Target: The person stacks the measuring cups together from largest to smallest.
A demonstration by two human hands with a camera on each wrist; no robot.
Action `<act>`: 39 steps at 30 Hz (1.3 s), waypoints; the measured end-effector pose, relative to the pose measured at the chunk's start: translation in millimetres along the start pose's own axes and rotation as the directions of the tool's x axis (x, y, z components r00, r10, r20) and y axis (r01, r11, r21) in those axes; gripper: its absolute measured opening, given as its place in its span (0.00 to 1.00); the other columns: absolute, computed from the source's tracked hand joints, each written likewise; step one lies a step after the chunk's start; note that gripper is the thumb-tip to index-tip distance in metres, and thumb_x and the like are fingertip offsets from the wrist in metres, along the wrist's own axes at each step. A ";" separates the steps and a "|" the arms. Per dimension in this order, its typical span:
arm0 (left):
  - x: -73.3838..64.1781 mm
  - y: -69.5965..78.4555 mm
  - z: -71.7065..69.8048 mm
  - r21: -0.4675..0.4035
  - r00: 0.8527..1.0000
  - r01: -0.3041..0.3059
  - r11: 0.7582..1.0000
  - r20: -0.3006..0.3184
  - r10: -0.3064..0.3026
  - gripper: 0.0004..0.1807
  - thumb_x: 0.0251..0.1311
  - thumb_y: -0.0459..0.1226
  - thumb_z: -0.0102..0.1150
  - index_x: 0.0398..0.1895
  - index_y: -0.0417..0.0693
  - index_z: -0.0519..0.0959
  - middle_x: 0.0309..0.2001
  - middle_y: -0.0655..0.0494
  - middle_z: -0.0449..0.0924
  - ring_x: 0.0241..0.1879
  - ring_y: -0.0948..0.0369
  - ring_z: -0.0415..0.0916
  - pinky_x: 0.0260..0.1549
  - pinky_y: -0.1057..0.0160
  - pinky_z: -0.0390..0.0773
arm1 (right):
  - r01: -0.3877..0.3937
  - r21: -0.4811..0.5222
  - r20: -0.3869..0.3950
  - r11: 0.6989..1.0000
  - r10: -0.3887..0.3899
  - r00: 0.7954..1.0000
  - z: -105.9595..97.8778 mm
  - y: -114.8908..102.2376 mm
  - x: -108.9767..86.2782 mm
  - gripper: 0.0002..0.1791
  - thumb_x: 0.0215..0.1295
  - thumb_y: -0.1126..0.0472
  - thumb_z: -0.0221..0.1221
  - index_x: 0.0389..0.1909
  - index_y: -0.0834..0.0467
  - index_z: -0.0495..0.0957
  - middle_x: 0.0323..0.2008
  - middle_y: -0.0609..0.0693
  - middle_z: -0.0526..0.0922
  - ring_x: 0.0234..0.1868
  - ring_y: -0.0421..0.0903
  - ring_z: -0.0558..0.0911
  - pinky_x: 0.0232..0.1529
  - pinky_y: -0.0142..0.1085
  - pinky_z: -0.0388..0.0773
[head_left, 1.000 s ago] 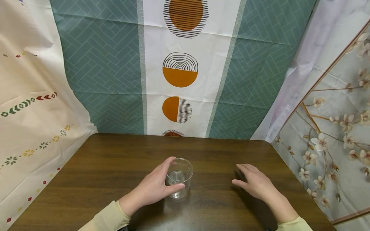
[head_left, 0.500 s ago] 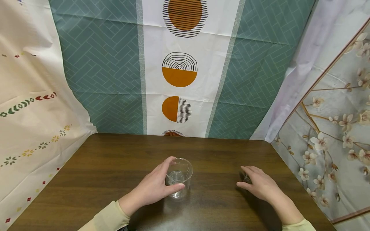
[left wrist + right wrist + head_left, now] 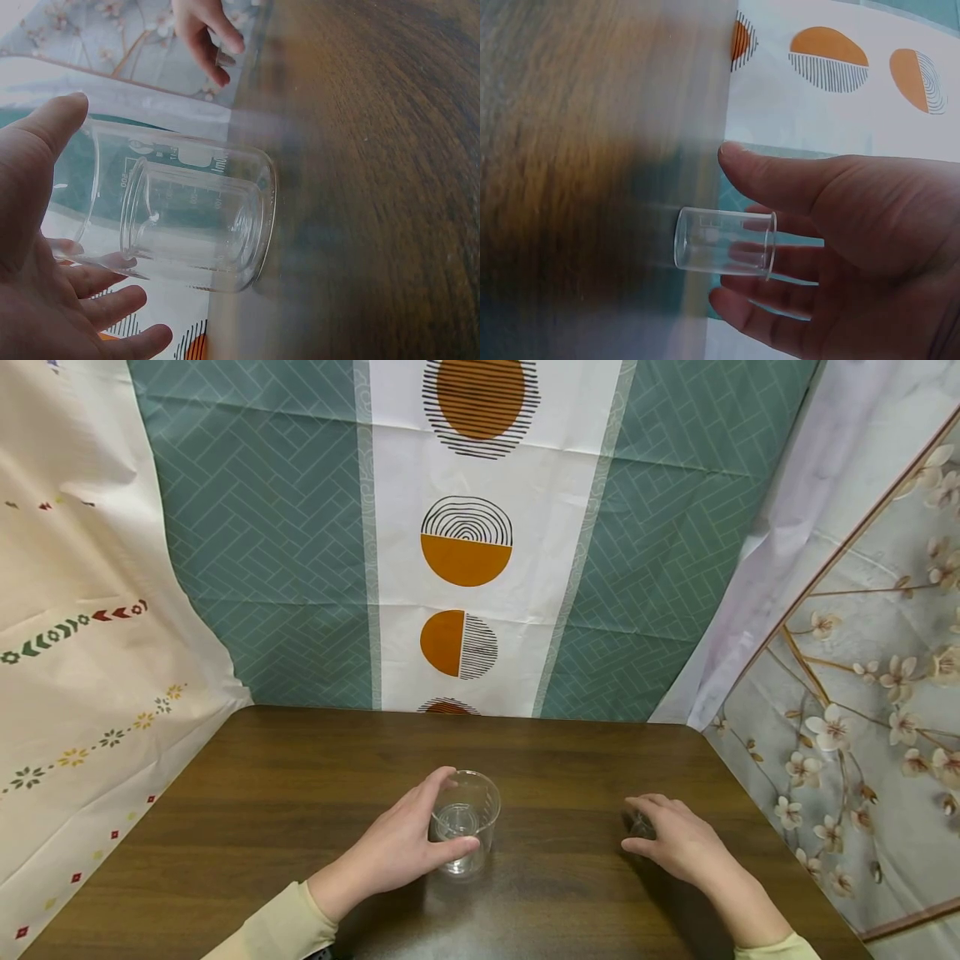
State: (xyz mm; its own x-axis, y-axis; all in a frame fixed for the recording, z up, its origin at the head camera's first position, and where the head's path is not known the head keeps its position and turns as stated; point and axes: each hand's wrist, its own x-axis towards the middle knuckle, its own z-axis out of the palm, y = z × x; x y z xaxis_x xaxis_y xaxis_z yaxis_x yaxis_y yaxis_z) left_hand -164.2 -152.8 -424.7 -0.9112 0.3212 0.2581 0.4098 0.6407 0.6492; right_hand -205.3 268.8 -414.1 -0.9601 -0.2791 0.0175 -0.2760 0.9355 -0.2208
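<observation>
My left hand (image 3: 405, 839) holds a large clear glass beaker (image 3: 480, 835) near its rim, thumb on the near side and index finger across from it. A smaller glass beaker (image 3: 195, 217) sits inside the large one, upright, as the left wrist view shows. Off to the right, my right hand (image 3: 678, 839) is spread loosely about a small clear beaker (image 3: 724, 244) standing on the table. A gap shows between the thumb and that glass, and its fingers lie behind it. From the head, this small beaker is mostly hidden by the hand.
Both hands work over a dark wooden table (image 3: 300, 760). A green and white patterned cloth (image 3: 300, 568) hangs at its back edge. A cream cloth (image 3: 90, 693) borders the left side, a floral cloth (image 3: 840, 760) the right.
My right hand has shifted a little to the right and towards me, and the small beaker now shows between its thumb and fingers. The left hand and the large beaker stay put.
</observation>
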 end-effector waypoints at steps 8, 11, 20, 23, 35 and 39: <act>0.4 -1.8 0.6 -0.006 1.000 -0.005 1.000 0.006 0.005 0.53 0.63 0.69 0.72 0.81 0.54 0.62 0.73 0.50 0.77 0.71 0.47 0.75 0.62 0.36 0.77 | 0.019 -0.009 -0.024 1.000 -0.019 1.000 2.0 -3.9 2.5 0.37 0.66 0.48 0.78 0.71 0.61 0.80 0.68 0.65 0.80 0.69 0.71 0.77 0.57 0.70 0.78; 0.3 -1.7 0.4 -0.007 1.000 -0.004 1.000 0.004 0.004 0.52 0.63 0.69 0.72 0.81 0.56 0.62 0.73 0.50 0.77 0.71 0.47 0.75 0.62 0.36 0.77 | 0.032 -0.010 -0.030 0.999 -0.032 0.999 1.9 -6.0 4.2 0.37 0.66 0.48 0.78 0.71 0.61 0.81 0.67 0.65 0.80 0.68 0.71 0.77 0.57 0.69 0.78; 0.1 -1.2 0.2 -0.006 1.000 0.005 1.000 0.005 -0.005 0.53 0.63 0.68 0.73 0.81 0.56 0.62 0.72 0.50 0.77 0.71 0.47 0.75 0.62 0.36 0.77 | 0.058 0.011 -0.029 0.998 -0.057 0.998 5.1 -17.2 9.5 0.36 0.65 0.48 0.79 0.69 0.60 0.82 0.66 0.62 0.82 0.67 0.69 0.79 0.57 0.67 0.79; -0.2 -1.0 0.3 -0.010 1.000 0.009 1.000 0.005 -0.009 0.52 0.63 0.68 0.73 0.81 0.57 0.62 0.73 0.51 0.77 0.71 0.47 0.75 0.62 0.37 0.77 | 0.069 0.018 -0.028 0.997 -0.068 0.997 7.0 -22.5 11.7 0.35 0.65 0.49 0.79 0.69 0.60 0.82 0.66 0.61 0.82 0.67 0.68 0.79 0.58 0.66 0.79; 0.1 0.1 -0.3 -0.009 1.000 0.008 1.000 0.006 -0.008 0.53 0.62 0.69 0.73 0.81 0.54 0.63 0.72 0.50 0.77 0.70 0.48 0.76 0.61 0.37 0.78 | 0.122 0.035 -0.042 0.992 -0.121 0.992 14.9 -39.9 19.1 0.33 0.65 0.51 0.80 0.68 0.59 0.83 0.66 0.60 0.83 0.68 0.67 0.78 0.61 0.65 0.78; 0.2 0.1 -0.2 -0.003 1.000 0.006 1.000 0.003 -0.006 0.52 0.63 0.67 0.74 0.81 0.55 0.63 0.72 0.50 0.77 0.69 0.48 0.76 0.61 0.37 0.78 | 0.118 0.024 -0.037 0.993 -0.117 0.992 14.4 -40.7 19.0 0.34 0.64 0.51 0.80 0.68 0.58 0.83 0.66 0.59 0.82 0.68 0.67 0.78 0.60 0.65 0.79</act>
State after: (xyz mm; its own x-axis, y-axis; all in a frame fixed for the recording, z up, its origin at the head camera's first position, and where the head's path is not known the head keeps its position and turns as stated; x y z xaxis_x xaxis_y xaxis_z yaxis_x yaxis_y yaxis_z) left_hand -164.3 -152.8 -424.4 -0.9133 0.3201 0.2521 0.4046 0.6403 0.6529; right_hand -211.7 222.3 -418.9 -0.9223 -0.3781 0.0797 -0.3858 0.8905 -0.2409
